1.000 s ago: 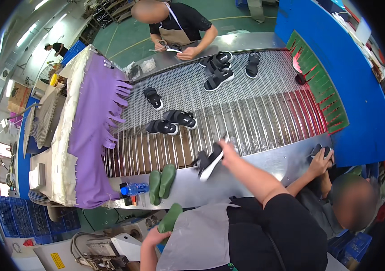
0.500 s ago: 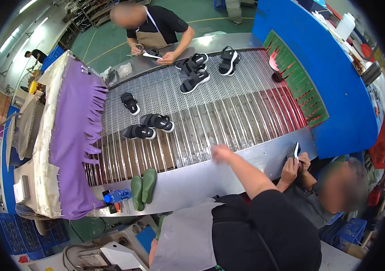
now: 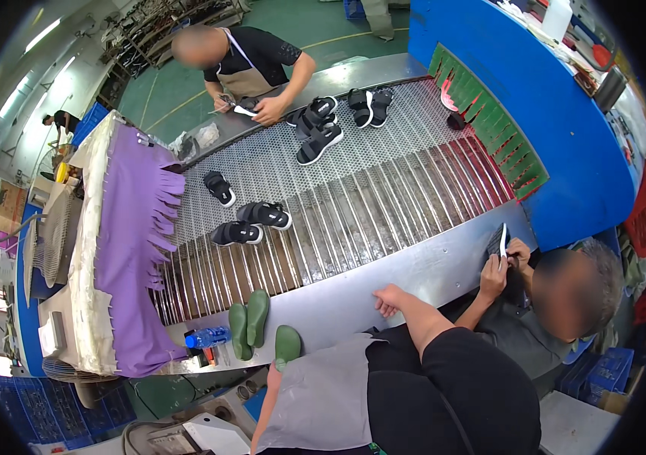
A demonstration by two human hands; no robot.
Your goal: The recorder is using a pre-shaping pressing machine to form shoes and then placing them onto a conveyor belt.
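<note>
My left hand [image 3: 276,368], mostly hidden by the grey apron, is closed on a green shoe last [image 3: 288,344] at the table's near edge. Beside it a pair of green shoe lasts [image 3: 248,326] lies on the metal ledge [image 3: 323,307]. Over that ledge hangs my right hand [image 3: 389,299], its fingers curled with nothing seen in them. Several black sandals with white soles rest on the conveyor: a near pair [image 3: 251,224], a single sandal [image 3: 219,188] behind it, a cluster [image 3: 318,142] farther off and a pair [image 3: 370,108] at the far right.
A blue-capped bottle [image 3: 209,337] stands left of the lasts. Purple fringe [image 3: 137,227] bounds the conveyor's left, a green fringed opening [image 3: 490,125] in a blue housing [image 3: 566,152] its right. Across sits a co-worker [image 3: 255,64] handling a sandal; another [image 3: 520,303] at right holds a shoe.
My right hand has drawn back from the conveyor rollers to the near ledge. The green last in my left hand has risen into clearer view. Another sandal now shows in the far-right pair.
</note>
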